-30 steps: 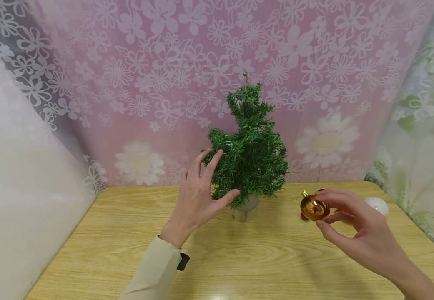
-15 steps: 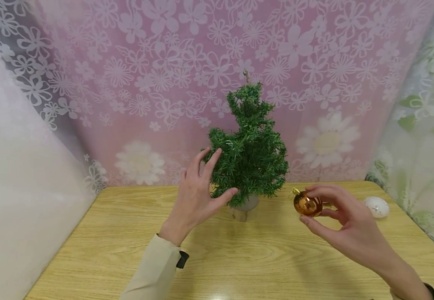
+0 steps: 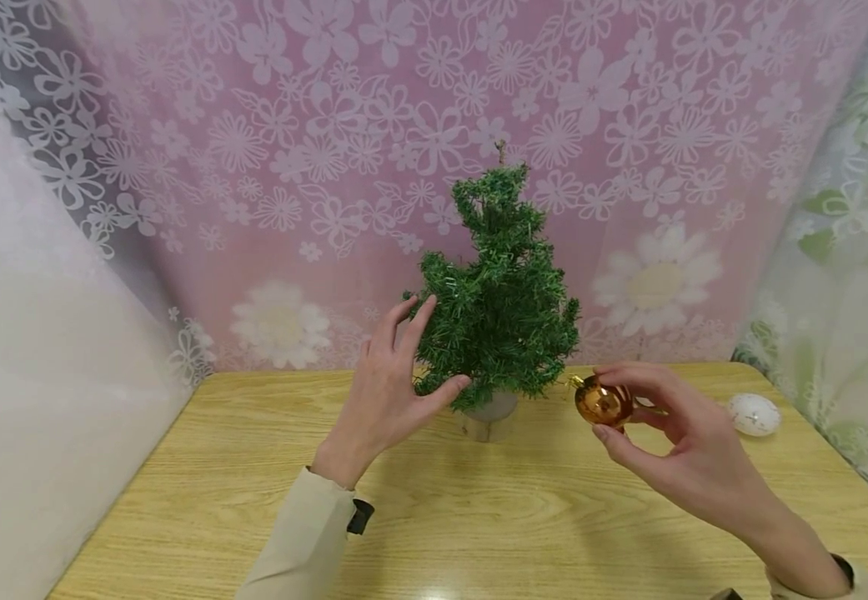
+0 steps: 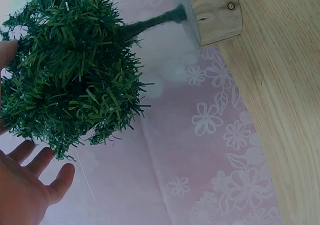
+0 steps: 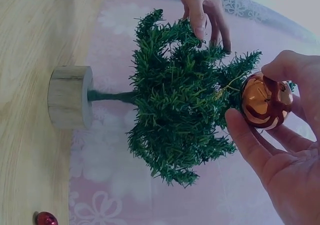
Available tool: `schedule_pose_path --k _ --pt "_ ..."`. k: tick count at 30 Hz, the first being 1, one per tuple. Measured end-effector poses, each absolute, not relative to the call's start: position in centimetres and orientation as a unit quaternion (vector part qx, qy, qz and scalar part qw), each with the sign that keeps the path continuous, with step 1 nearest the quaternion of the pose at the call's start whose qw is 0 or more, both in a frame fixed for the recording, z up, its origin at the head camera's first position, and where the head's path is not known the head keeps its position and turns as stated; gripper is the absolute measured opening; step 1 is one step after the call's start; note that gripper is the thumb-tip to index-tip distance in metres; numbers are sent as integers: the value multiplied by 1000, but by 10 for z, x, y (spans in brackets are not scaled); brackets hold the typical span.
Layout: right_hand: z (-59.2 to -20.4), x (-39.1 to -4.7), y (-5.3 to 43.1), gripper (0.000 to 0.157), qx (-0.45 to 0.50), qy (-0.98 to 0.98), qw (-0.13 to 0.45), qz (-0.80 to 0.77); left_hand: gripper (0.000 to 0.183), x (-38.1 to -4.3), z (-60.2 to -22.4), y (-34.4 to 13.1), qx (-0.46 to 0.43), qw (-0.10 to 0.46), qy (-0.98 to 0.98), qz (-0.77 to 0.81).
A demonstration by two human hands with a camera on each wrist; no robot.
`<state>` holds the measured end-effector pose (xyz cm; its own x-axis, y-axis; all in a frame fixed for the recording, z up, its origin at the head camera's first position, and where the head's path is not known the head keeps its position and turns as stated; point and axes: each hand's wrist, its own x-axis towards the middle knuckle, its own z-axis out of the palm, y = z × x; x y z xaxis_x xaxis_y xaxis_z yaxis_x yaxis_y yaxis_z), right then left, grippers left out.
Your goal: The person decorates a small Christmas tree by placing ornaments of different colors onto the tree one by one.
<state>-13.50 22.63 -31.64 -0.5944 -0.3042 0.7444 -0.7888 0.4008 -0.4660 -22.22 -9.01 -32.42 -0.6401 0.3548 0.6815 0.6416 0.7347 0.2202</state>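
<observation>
A small green artificial Christmas tree (image 3: 504,317) stands on a round wooden base (image 3: 488,421), upright at the back of the table. My left hand (image 3: 388,383) is at the tree's left side, fingers spread and fingertips right at the outer branches. In the left wrist view, that hand (image 4: 22,192) is partly cut off by the frame. To the right of the tree, my right hand (image 3: 684,446) pinches a shiny copper-gold Christmas ball (image 3: 603,402) between thumb and fingers. Its gold cap and thin hanging loop point toward the tree, showing clearly beside the ball (image 5: 265,100) in the right wrist view.
A white speckled ball (image 3: 754,414) lies at the table's right, behind my right hand. A red ball (image 5: 46,218) shows at the edge of the right wrist view. Pink floral cloth (image 3: 328,167) hangs behind the wooden table (image 3: 479,525).
My right hand has carried the copper-gold ball left, closer to the tree. The white ball has come into fuller view. My left hand and the tree have shifted only slightly.
</observation>
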Motion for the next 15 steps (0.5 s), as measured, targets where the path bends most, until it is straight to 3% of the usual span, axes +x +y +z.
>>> schedule_pose_path --k 9,15 --pt "-311 -138 218 70 357 -783 293 417 91 -218 -325 -88 -303 317 -864 -248" --pt "-310 -138 214 70 349 -790 278 420 62 -208 -332 -85 -330 379 -815 -289"
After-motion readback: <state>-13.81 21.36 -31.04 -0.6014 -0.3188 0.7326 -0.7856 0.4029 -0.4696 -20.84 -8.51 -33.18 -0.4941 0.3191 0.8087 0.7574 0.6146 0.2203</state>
